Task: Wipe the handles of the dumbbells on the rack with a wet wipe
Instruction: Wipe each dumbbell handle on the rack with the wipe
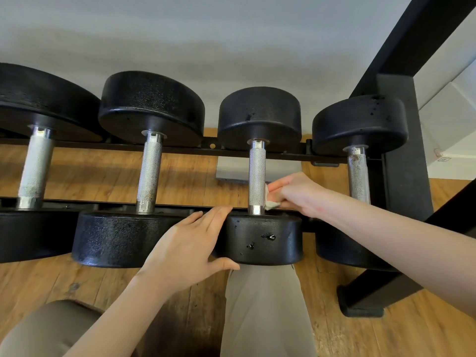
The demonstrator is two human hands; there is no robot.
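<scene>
Several black dumbbells with knurled silver handles lie across the black rack rails (180,150). My right hand (300,194) pinches a small white wet wipe (270,202) against the right side of the third dumbbell's handle (256,176), near its lower end. My left hand (190,243) grips the near head (262,238) of that same dumbbell, fingers over its top left edge and thumb under its rim. The handles to the left (149,173) and right (358,176) stand untouched.
A black rack upright (401,150) and slanted frame bar rise at the right, with a foot (360,302) on the wooden floor. My beige trouser legs (265,313) are below the rack. A pale wall is behind.
</scene>
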